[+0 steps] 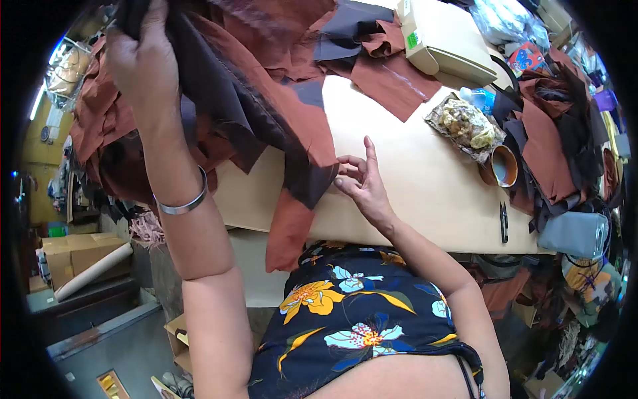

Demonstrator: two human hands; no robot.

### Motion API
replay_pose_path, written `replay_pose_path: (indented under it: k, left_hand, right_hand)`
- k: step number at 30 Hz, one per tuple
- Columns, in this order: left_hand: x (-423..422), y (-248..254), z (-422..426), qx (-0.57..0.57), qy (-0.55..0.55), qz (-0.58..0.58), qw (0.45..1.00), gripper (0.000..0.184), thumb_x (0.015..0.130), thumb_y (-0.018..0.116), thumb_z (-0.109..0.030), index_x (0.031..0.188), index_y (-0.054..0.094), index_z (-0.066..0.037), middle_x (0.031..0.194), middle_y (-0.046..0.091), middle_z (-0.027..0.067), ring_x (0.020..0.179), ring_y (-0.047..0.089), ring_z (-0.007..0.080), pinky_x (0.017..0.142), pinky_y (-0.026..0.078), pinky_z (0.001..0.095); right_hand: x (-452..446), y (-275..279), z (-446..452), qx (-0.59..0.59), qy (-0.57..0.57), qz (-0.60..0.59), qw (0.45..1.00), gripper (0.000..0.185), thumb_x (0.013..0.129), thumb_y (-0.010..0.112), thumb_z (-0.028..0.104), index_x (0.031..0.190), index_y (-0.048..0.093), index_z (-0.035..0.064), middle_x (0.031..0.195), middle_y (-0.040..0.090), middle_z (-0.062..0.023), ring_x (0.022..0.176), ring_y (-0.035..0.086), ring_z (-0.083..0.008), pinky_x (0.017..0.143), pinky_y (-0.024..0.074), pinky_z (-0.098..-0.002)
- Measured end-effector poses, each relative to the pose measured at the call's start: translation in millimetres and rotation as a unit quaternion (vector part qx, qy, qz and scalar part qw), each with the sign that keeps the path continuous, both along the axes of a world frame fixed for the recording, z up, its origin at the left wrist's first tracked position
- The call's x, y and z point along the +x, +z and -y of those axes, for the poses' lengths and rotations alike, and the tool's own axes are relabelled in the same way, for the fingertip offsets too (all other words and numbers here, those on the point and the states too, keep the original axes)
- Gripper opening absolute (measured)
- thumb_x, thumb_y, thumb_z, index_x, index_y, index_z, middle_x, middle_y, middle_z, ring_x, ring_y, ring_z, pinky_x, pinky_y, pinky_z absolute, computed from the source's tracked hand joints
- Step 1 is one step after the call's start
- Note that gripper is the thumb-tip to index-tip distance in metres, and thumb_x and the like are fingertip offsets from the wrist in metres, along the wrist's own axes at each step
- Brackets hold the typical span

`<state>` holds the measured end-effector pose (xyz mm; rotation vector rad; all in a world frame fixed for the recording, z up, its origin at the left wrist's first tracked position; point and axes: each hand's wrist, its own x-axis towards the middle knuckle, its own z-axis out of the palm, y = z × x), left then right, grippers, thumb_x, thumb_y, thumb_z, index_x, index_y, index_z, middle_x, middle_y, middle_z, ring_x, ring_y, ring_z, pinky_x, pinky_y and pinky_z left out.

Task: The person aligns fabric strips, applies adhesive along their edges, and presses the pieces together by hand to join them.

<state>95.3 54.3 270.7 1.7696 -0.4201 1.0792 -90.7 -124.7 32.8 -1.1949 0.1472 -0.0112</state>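
My left hand (143, 63) is raised at the upper left, fingers closed on a bundle of dark and rust-brown cloth (219, 80). The cloth hangs down to the right in overlapping strips, and a rust-coloured end (290, 229) droops over the table's front edge. Part of the grip is hidden by the back of the hand. My right hand (369, 186) is over the table beside the cloth's right edge, one finger stretched up and the others bent and apart. Its fingertips are at the cloth's edge; whether they touch it I cannot tell.
On the pale table (412, 193) lie a cream box (452, 40), crumpled wrapping with food-like scraps (468, 126), a brown cup (498, 166) and a black pen-like tool (504, 223). More cloth (551, 139) heaps at the right. Cardboard boxes (83, 256) stand lower left.
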Motion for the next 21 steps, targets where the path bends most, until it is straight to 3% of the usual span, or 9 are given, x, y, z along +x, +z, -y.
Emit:
replay_pose_path:
  k: [4, 8, 12, 13, 15, 17, 18, 20, 21]
  left_hand:
    - [-13.1, 9.1, 5.2, -0.123, 0.016, 0.066, 0.990, 0.035, 0.078, 0.072, -0.021, 0.099, 0.061, 0.005, 0.089, 0.064, 0.0078, 0.078, 0.058, 0.0160, 0.072, 0.047, 0.0274]
    - [-8.0, 12.4, -2.3, -0.050, 0.102, 0.125, 0.986, 0.037, 0.077, 0.072, -0.023, 0.094, 0.060, 0.008, 0.086, 0.065, 0.0123, 0.074, 0.059, 0.0192, 0.072, 0.048, 0.0299]
    - [6.6, 4.8, -7.1, 0.017, 0.175, 0.162, 0.971, 0.038, 0.079, 0.071, -0.026, 0.089, 0.060, 0.009, 0.087, 0.067, 0.0179, 0.078, 0.063, 0.0249, 0.074, 0.048, 0.0328]
    - [6.4, 1.4, -7.9, 0.038, 0.187, 0.142, 0.971, 0.036, 0.080, 0.070, -0.025, 0.091, 0.059, 0.008, 0.089, 0.066, 0.0190, 0.081, 0.063, 0.0286, 0.075, 0.048, 0.0346]
    - [6.6, -7.2, -10.9, 0.081, 0.207, 0.100, 0.970, 0.033, 0.082, 0.067, -0.023, 0.095, 0.057, 0.005, 0.095, 0.064, 0.0212, 0.087, 0.062, 0.0361, 0.076, 0.048, 0.0381]
    - [23.9, -23.1, -32.2, 0.109, 0.193, 0.094, 0.971, 0.043, 0.081, 0.068, -0.029, 0.097, 0.056, 0.009, 0.094, 0.064, 0.0226, 0.089, 0.062, 0.0368, 0.078, 0.047, 0.0400]
    - [32.0, -35.7, -42.6, 0.123, 0.202, 0.076, 0.969, 0.044, 0.081, 0.068, -0.029, 0.097, 0.056, 0.009, 0.095, 0.064, 0.0232, 0.090, 0.062, 0.0371, 0.079, 0.047, 0.0407]
    - [48.0, -63.7, -64.3, 0.141, 0.225, 0.033, 0.964, 0.044, 0.082, 0.068, -0.030, 0.099, 0.056, 0.009, 0.096, 0.063, 0.0241, 0.091, 0.061, 0.0382, 0.080, 0.046, 0.0423]
    - [50.5, -78.1, -71.0, 0.147, 0.239, 0.005, 0.960, 0.044, 0.082, 0.067, -0.030, 0.100, 0.056, 0.008, 0.097, 0.063, 0.0243, 0.092, 0.061, 0.0388, 0.080, 0.046, 0.0433]
  right_hand:
    - [-17.7, 14.1, -5.9, 0.033, 0.018, 0.002, 0.999, 0.084, 0.090, 0.055, 0.030, 0.148, -0.005, 0.0153, 0.125, 0.042, -0.0136, 0.108, 0.050, -0.0186, 0.091, 0.0424, -0.0341]
    - [-19.8, 19.5, -4.4, 0.193, 0.005, 0.018, 0.981, 0.090, 0.087, 0.060, 0.017, 0.147, -0.006, 0.0107, 0.124, 0.044, -0.0126, 0.107, 0.050, -0.0159, 0.090, 0.0425, -0.0285]
    - [-19.5, 58.0, 21.5, 0.016, -0.082, 0.094, 0.992, 0.094, 0.077, 0.059, -0.008, 0.148, -0.001, 0.0089, 0.133, 0.039, -0.0108, 0.111, 0.048, -0.0157, 0.089, 0.0431, -0.0284]
    - [-20.5, 61.2, 41.0, -0.071, -0.136, 0.127, 0.980, 0.086, 0.075, 0.060, -0.006, 0.143, 0.009, 0.0099, 0.123, 0.041, -0.0086, 0.104, 0.047, -0.0156, 0.085, 0.0425, -0.0286]
    - [-30.3, 65.3, 80.1, -0.276, -0.231, 0.229, 0.904, 0.072, 0.072, 0.063, -0.003, 0.133, 0.028, 0.0119, 0.103, 0.045, -0.0043, 0.089, 0.047, -0.0154, 0.079, 0.0411, -0.0290]
    - [-49.3, 68.4, 110.1, -0.503, -0.247, 0.352, 0.749, 0.060, 0.068, 0.066, 0.000, 0.123, 0.047, 0.0139, 0.084, 0.048, 0.0000, 0.075, 0.046, -0.0152, 0.072, 0.0398, -0.0293]
    - [-60.4, 69.4, 114.6, -0.587, -0.211, 0.383, 0.681, 0.055, 0.067, 0.068, 0.001, 0.119, 0.057, 0.0149, 0.074, 0.050, 0.0022, 0.067, 0.046, -0.0152, 0.069, 0.0391, -0.0295]
    - [-79.9, 75.1, 115.0, -0.730, -0.076, 0.385, 0.560, 0.037, 0.070, 0.065, 0.022, 0.106, 0.066, 0.0326, 0.072, 0.047, 0.0086, 0.072, 0.043, -0.0119, 0.078, 0.0331, -0.0323]
    - [-82.0, 59.7, 111.5, -0.741, -0.058, 0.377, 0.553, 0.044, 0.076, 0.057, 0.020, 0.118, 0.061, 0.0331, 0.070, 0.045, 0.0078, 0.074, 0.043, -0.0114, 0.079, 0.0332, -0.0313]
